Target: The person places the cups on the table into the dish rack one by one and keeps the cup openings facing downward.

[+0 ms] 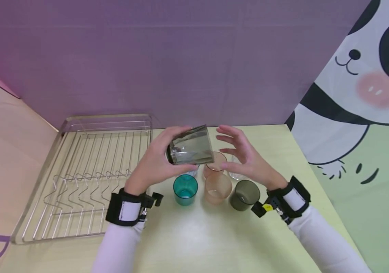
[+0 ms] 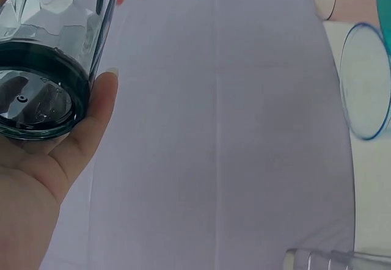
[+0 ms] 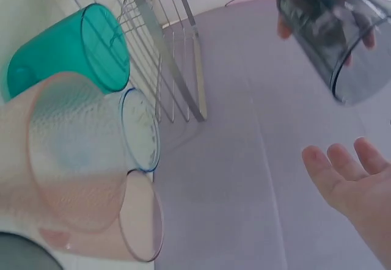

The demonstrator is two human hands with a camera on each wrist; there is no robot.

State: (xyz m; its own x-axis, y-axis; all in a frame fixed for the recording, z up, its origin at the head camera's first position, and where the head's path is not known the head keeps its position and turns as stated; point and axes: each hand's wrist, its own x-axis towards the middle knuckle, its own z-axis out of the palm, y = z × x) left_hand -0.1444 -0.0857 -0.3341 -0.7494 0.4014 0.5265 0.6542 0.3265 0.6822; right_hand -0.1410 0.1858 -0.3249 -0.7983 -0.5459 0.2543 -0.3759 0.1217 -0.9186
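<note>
A smoky grey glass tumbler (image 1: 192,146) lies tilted on its side in the air, its thick dark base toward the palm of my left hand (image 1: 158,155). The left fingers and thumb grip it around the base end, as the left wrist view also shows at the tumbler's base (image 2: 43,93). My right hand (image 1: 245,157) is apart from it, fingers spread and slightly bent, facing the mouth of the glass. In the right wrist view the right fingers (image 3: 348,166) hold nothing, below the tumbler's rim (image 3: 339,80).
Below the hands stand a teal glass (image 1: 185,191), two peach glasses, the front one (image 1: 218,188) nearer, a dark grey glass (image 1: 245,195) and a clear glass (image 1: 236,170). A wire dish rack (image 1: 78,182) fills the table's left side. Behind rises a purple backdrop (image 1: 180,68).
</note>
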